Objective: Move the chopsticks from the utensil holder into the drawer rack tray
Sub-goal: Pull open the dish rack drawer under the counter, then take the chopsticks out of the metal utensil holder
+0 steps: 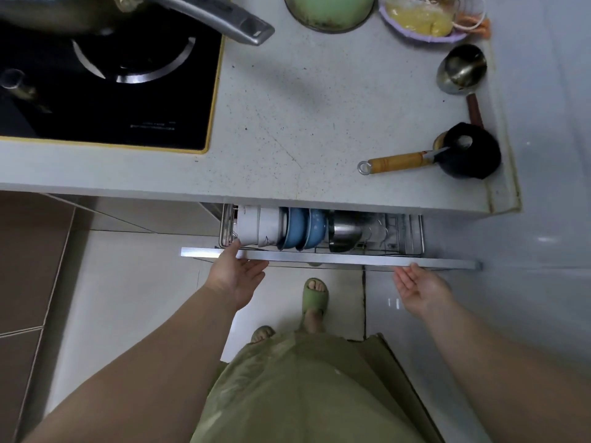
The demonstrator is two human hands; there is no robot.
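The drawer rack under the counter is pulled partly out. It holds white bowls, blue bowls and steel bowls standing on edge. My left hand grips the left part of the drawer front, thumb on top and fingers under the edge. My right hand is at the right part of the front, palm up, fingers apart, fingertips touching the edge. No chopsticks or utensil holder are in view.
On the counter lie a knife with a wooden handle, a black round object, a steel ladle, a green bowl and a food plate. A stove with a pan handle sits at left. My feet stand on the floor tiles below.
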